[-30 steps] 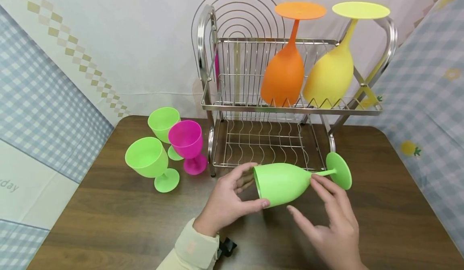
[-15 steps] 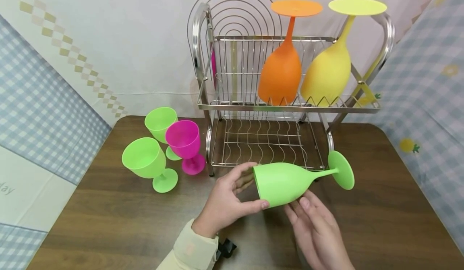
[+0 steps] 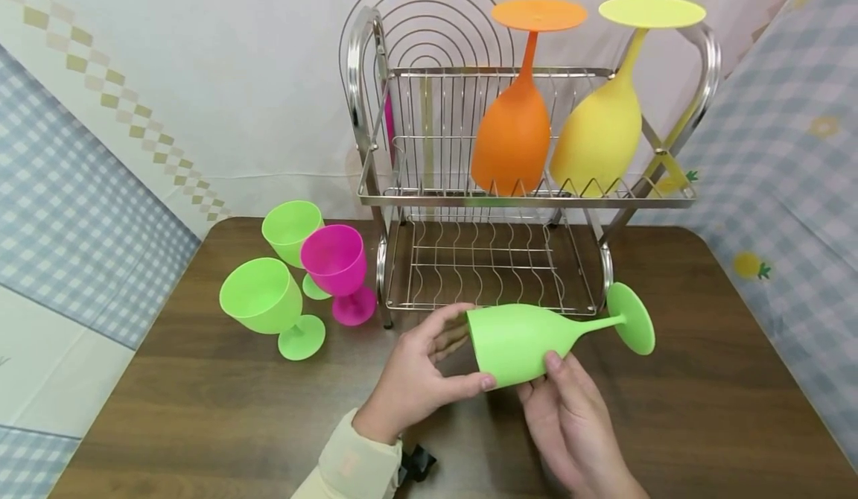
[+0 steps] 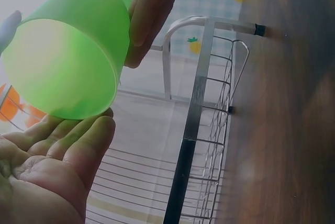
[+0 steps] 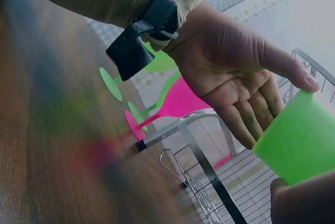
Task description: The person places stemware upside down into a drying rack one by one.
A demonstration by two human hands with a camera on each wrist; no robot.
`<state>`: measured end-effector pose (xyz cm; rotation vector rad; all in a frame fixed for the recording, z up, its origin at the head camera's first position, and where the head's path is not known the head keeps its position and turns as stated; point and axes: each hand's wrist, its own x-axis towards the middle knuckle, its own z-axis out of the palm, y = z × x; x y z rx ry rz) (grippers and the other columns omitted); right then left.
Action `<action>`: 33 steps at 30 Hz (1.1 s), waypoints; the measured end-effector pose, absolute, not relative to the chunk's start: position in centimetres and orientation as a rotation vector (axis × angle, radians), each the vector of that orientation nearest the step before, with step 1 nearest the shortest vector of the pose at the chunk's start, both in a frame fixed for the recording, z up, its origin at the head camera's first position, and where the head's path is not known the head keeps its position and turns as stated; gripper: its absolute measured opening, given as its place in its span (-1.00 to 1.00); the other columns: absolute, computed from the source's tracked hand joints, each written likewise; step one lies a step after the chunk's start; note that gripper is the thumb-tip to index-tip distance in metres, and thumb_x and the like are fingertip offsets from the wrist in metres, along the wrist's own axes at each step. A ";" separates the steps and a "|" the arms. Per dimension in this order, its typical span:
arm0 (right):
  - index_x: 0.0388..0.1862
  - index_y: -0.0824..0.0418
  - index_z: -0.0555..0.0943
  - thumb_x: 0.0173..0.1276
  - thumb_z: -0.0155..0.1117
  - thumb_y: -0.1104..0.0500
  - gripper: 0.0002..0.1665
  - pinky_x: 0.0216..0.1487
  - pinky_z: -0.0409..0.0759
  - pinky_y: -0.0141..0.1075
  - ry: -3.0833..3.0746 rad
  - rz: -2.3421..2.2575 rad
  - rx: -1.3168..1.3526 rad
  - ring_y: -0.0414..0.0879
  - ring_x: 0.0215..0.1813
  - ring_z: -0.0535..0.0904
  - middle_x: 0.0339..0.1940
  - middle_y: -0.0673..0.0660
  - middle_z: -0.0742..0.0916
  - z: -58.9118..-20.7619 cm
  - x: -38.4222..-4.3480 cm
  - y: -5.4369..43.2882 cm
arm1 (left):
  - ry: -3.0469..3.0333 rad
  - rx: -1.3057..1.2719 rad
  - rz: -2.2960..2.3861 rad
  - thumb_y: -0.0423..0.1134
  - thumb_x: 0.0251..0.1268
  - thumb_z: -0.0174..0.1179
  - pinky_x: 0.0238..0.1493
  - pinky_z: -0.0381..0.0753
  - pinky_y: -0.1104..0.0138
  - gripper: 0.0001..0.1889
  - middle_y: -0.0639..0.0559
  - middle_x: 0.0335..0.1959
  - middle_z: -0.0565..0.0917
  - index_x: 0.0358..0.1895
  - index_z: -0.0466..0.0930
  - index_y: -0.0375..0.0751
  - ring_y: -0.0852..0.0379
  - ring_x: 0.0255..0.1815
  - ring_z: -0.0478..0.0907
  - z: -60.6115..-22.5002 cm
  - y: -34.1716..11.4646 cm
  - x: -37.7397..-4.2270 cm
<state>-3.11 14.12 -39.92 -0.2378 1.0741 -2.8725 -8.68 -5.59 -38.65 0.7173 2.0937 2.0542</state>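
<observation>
Change: right hand (image 3: 570, 417) shifted from stem end of bowl to underside of green goblet (image 3: 519, 342); thumb now on bowl's near side, fingers beneath, bowl pinched between. Left hand (image 3: 418, 376) unchanged: thumb and fingers spread across rim, holding it. Judgement: two-handed hold steadier, stem and foot left free. Position: goblet sideways above table (image 3: 234, 424), before rack (image 3: 436, 201); rim at left hand, foot beyond right hand.

The long-stemmed goblet (image 3: 519, 339) in the grip is plain light green. Beyond it: silver metal wire rack (image 3: 429, 201), orange upturned goblet (image 3: 512, 138), yellow upturned goblet (image 3: 599, 138). Left: two light green short-stemmed goblets (image 3: 261, 298), a magenta short-stemmed goblet (image 3: 335, 264). Beneath: brown wood-grain tabletop (image 3: 710, 387). Right: blue-and-white checked cloth (image 3: 791, 186).
</observation>
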 end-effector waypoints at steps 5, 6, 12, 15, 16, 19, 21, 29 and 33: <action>0.41 0.30 0.27 0.68 -0.29 0.27 -0.58 0.35 0.47 -0.32 1.076 -2.897 -0.240 -0.16 0.25 0.52 0.25 0.08 0.59 -40.2 -3.3 14.1 | 2.117 0.707 2.028 -0.29 -0.03 0.58 0.31 0.53 0.25 -0.20 0.04 0.29 0.58 0.37 0.43 -0.13 0.01 0.26 0.58 -38.8 -5.6 -8.7; 0.41 0.29 0.28 0.68 -0.28 0.27 -0.58 0.34 0.48 -0.32 1.077 -2.900 -0.235 -0.16 0.24 0.52 0.25 0.08 0.59 -40.2 -3.3 14.1 | 2.121 0.704 2.020 -0.29 -0.02 0.58 0.31 0.53 0.26 -0.20 0.04 0.29 0.58 0.37 0.43 -0.12 0.00 0.25 0.58 -38.8 -5.6 -8.7; 0.38 0.31 0.33 0.67 -0.24 0.30 -0.59 0.30 0.52 -0.30 1.133 -2.910 -0.206 -0.14 0.21 0.55 0.22 0.09 0.60 -40.3 -3.4 14.3 | 2.124 0.680 1.998 -0.27 -0.03 0.59 0.31 0.52 0.27 -0.18 0.08 0.30 0.56 0.38 0.42 -0.09 0.02 0.26 0.57 -38.8 -5.6 -8.7; 0.38 0.35 0.35 0.65 -0.21 0.33 -0.59 0.29 0.55 -0.28 1.207 -2.914 -0.183 -0.12 0.19 0.57 0.22 0.12 0.60 -40.2 -3.4 14.4 | 2.122 0.673 1.993 -0.28 -0.06 0.61 0.32 0.51 0.27 -0.17 0.13 0.31 0.56 0.37 0.43 -0.03 0.06 0.27 0.56 -38.8 -5.6 -8.7; 0.37 0.36 0.36 0.64 -0.20 0.34 -0.59 0.29 0.55 -0.28 1.234 -2.914 -0.172 -0.12 0.19 0.57 0.21 0.12 0.60 -40.1 -3.4 14.4 | 2.122 0.674 1.991 -0.28 -0.06 0.61 0.32 0.51 0.27 -0.17 0.14 0.30 0.56 0.37 0.43 -0.02 0.07 0.27 0.56 -38.8 -5.6 -8.8; 0.34 0.38 0.41 0.62 -0.17 0.38 -0.60 0.28 0.57 -0.27 1.317 -2.915 -0.123 -0.13 0.17 0.59 0.19 0.12 0.62 -39.9 -3.4 14.5 | 2.132 0.692 1.969 -0.29 -0.08 0.62 0.34 0.49 0.27 -0.17 0.18 0.30 0.56 0.36 0.44 0.02 0.11 0.29 0.55 -38.8 -5.6 -8.8; 0.31 0.38 0.44 0.60 -0.14 0.41 -0.61 0.26 0.58 -0.29 1.359 -2.924 -0.103 -0.14 0.14 0.60 0.16 0.12 0.64 -39.7 -3.4 14.5 | 2.142 0.708 1.948 -0.27 -0.09 0.63 0.35 0.48 0.26 -0.16 0.20 0.31 0.55 0.36 0.43 0.04 0.13 0.30 0.53 -38.7 -5.7 -8.8; 0.28 0.38 0.50 0.48 0.02 0.51 -0.57 0.20 0.62 -0.32 1.594 -2.890 0.081 -0.15 0.02 0.64 0.08 0.14 0.68 -39.1 -3.4 14.8 | 2.206 0.685 1.858 -0.16 -0.07 0.63 0.39 0.43 0.26 -0.14 0.17 0.36 0.51 0.39 0.42 0.07 0.18 0.33 0.49 -38.7 -5.5 -8.7; 0.30 0.34 0.50 0.41 0.10 0.55 -0.51 0.19 0.62 -0.32 1.744 -2.816 0.184 -0.13 0.04 0.62 0.09 0.17 0.68 -38.7 -3.4 14.8 | 2.235 0.674 1.821 -0.11 -0.06 0.62 0.39 0.43 0.27 -0.14 0.13 0.37 0.51 0.40 0.41 0.08 0.19 0.34 0.48 -38.7 -5.5 -8.6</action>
